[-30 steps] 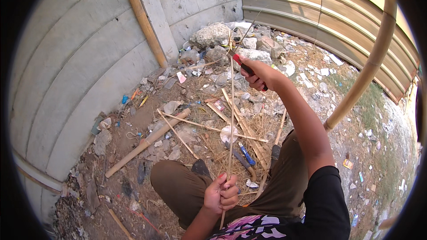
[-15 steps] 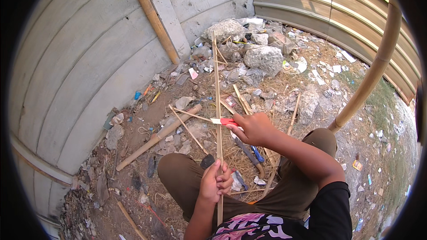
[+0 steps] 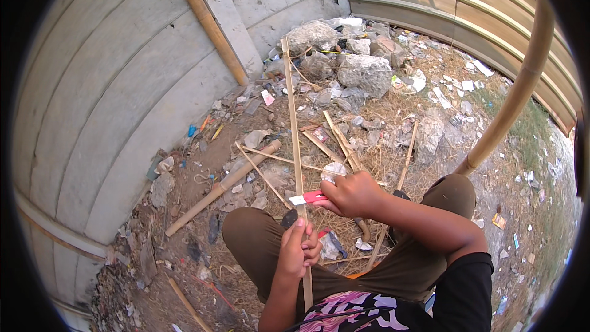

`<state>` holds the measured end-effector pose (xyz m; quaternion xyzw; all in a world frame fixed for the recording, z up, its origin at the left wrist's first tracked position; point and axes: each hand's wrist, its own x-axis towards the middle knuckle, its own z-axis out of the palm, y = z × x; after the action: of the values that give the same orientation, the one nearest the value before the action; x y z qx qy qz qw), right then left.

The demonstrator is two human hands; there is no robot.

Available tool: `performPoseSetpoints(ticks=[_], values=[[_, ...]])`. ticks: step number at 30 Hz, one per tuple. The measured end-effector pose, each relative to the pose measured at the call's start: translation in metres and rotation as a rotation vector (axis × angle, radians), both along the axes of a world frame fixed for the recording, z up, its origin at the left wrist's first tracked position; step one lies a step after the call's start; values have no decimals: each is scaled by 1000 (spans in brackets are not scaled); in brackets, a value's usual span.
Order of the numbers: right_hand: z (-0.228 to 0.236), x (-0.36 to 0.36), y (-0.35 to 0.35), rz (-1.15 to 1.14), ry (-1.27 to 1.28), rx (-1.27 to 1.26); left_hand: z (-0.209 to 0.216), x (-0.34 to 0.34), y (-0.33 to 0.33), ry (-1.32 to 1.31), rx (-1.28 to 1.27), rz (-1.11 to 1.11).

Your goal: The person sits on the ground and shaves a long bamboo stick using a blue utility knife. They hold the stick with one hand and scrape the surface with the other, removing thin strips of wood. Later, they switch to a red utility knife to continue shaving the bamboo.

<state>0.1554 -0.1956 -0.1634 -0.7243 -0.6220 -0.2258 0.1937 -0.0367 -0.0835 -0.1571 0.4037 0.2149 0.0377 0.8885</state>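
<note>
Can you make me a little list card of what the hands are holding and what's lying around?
left hand: gripping a long thin bamboo strip, held upright
right hand: holding a red-handled knife, blade against the strip
ground: thick bamboo piece, loose splints, litter
behind: grey rocks, concrete wall

Two hands (image 3: 326, 221), one knife (image 3: 309, 197), perhaps eight bamboo strips (image 3: 294, 135).
</note>
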Motion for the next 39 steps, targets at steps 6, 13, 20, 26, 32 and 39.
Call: performPoseSetpoints(ticks=[6, 13, 20, 26, 32, 39], values=[[1, 6, 6, -11, -84, 77, -2, -1, 1, -23, -48, 0], [15, 27, 19, -195, -164, 87, -4, -1, -5, -37, -122, -37], [17, 57, 25, -249, -171, 154, -2, 4, -7, -51, -98, -47], [24, 81, 37, -394, -95, 147, -3, 4, -9, -25, -107, -77], [27, 129, 35, -558, -139, 288, 0, 10, -17, -11, -96, -162], [47, 153, 34, -625, -118, 359, 2, 14, -22, -43, -109, -238]])
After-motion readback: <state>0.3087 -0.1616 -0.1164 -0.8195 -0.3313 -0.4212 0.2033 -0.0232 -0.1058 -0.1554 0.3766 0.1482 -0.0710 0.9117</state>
